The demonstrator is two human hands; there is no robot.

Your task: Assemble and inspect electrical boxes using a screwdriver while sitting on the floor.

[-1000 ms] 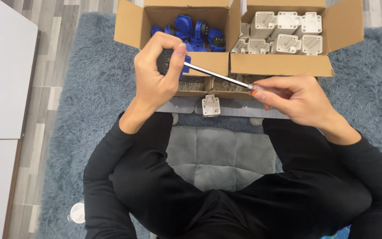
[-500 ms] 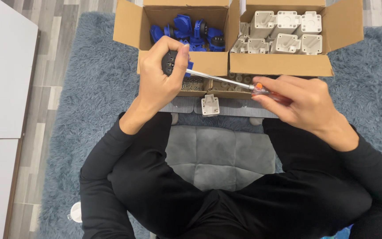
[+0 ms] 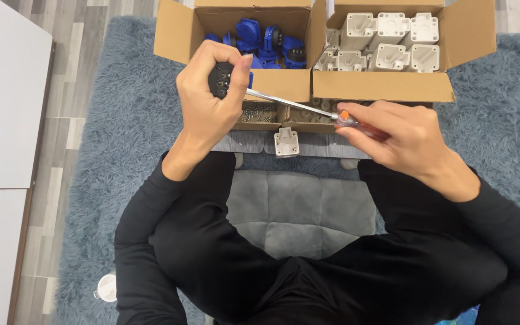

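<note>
A small black-and-blue part (image 3: 222, 78) is held in the closed fingers of the left hand (image 3: 209, 99), at about 11 o'clock in the view, just in front of the left box. It is judged light, rigid and of hard plastic, so that a firm wrap around its body is suited; its black face with small holes is turned toward 3 o'clock. Against this face the tip of a screwdriver (image 3: 296, 103) is set. The long axis of the screwdriver runs from 10 o'clock to 4 o'clock, its steel shaft thin and stiff, its orange handle enclosed by the gripping fingers of the right hand (image 3: 395, 135). Beyond, at 12 o'clock, a box (image 3: 173, 36) of blue parts and a box (image 3: 386, 93) of grey housings stand side by side on a blue rug (image 3: 115, 138). A single grey housing (image 3: 286, 142) lies below the shaft.
</note>
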